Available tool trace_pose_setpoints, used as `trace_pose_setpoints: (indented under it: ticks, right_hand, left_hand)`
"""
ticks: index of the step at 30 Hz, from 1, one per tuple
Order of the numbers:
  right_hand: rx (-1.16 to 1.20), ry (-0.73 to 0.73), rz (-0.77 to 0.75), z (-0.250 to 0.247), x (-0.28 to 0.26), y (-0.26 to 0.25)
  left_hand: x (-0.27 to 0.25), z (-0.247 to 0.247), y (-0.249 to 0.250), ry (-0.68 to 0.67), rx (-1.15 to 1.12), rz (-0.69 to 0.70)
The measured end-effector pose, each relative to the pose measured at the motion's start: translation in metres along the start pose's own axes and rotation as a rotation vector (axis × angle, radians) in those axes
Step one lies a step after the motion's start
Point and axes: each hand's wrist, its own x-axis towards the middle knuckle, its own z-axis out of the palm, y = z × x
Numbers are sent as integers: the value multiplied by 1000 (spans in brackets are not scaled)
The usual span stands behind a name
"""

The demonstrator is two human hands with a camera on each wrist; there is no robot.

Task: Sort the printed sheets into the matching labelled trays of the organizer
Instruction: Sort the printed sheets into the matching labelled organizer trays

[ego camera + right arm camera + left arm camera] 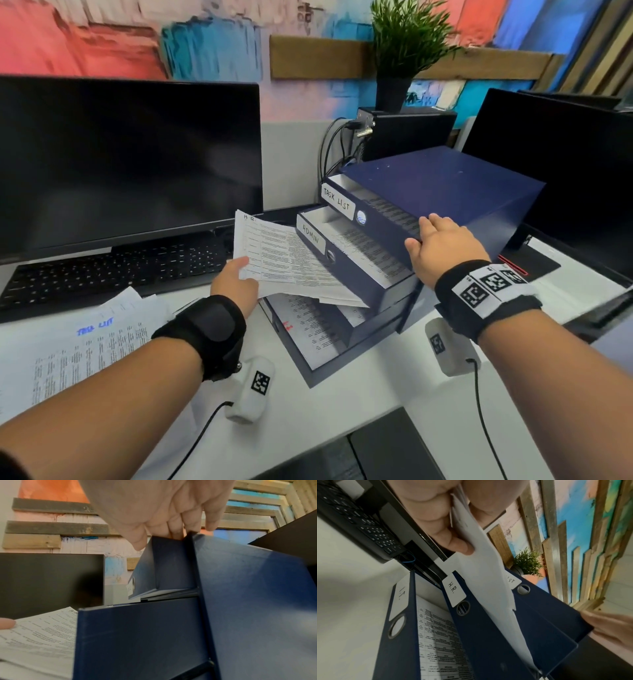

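Note:
A navy organizer holds stacked pull-out trays labelled TASK LIST, ADMIN, H.R. and I.T., all pulled out with printed pages in them. My left hand pinches a small bundle of printed sheets marked H.R. at the top, thumb on top. Their far end reaches under the ADMIN tray, over the H.R. tray. The left wrist view shows the sheets edge-on between thumb and fingers. My right hand rests flat on the organizer's top front corner, fingers straight.
A dark monitor and black keyboard stand at the left. Loose sheets, one headed TASK LIST in blue, lie on the white desk at front left. A second monitor is at the right, a potted plant behind.

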Motion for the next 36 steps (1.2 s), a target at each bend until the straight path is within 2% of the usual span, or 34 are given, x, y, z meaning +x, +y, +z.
trace_pose_setpoints:
  ticks: [6, 8, 10, 14, 17, 24, 29, 33, 36]
  right_hand:
    - [14, 9, -18, 2, 0, 3]
    - [18, 11, -21, 3, 0, 3]
    - [25, 9, -20, 3, 0, 3]
    - [28, 4, -14, 2, 1, 1]
    - [32, 8, -18, 1, 0, 2]
    - [35, 1, -12, 2, 1, 1]
    - [42, 19, -14, 5, 1, 1]
    - [45, 24, -18, 5, 1, 1]
    - [40, 22, -19, 5, 2, 1]
  left_hand:
    - [-9, 10, 6, 82, 105, 106]
    - [-8, 11, 7, 67, 104, 109]
    - [-7, 15, 8, -25, 60, 81]
    - [-11, 29, 10, -305, -117, -106]
    - [-12, 39, 9, -381, -50, -67]
    - [-6, 55, 10, -325, 78, 42]
    - [2, 71, 8, -232, 98, 30]
    - [4, 74, 2, -177, 349, 191]
    - [3, 71, 0, -206, 705, 446]
